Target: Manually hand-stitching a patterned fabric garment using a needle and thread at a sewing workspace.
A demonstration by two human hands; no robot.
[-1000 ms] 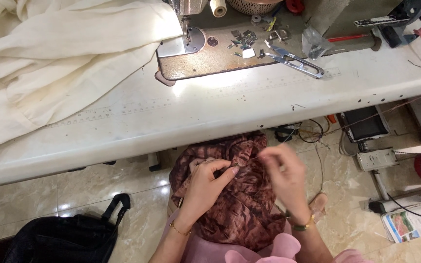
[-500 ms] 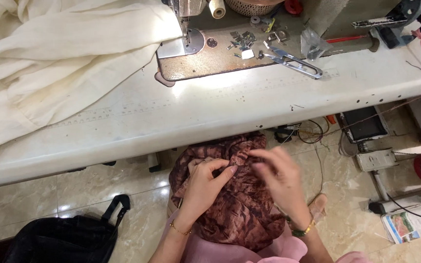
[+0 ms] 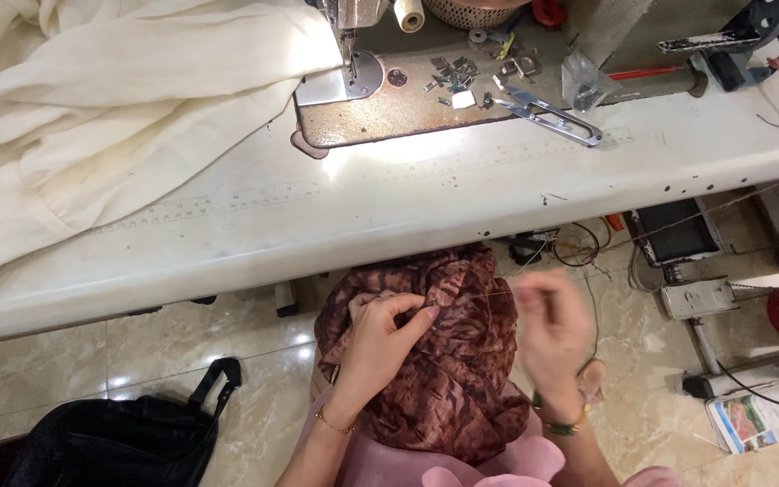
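Both hands (image 3: 380, 347) on lap's brown fabric (image 3: 448, 388)

Brown patterned fabric (image 3: 448, 361), cream cloth (image 3: 110, 117), white table (image 3: 389, 207), black bag (image 3: 119, 442), pink garment (image 3: 426, 460).

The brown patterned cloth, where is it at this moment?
In the head view the brown patterned cloth lies low in the middle, on the person's lap below the white table's edge, between the left hand and the right hand.

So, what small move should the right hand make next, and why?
Probably draw the right hand a little further outward. A thin thread runs from it to the brown cloth, which the left hand pinches at the stitch; pulling would likely take up any remaining slack.
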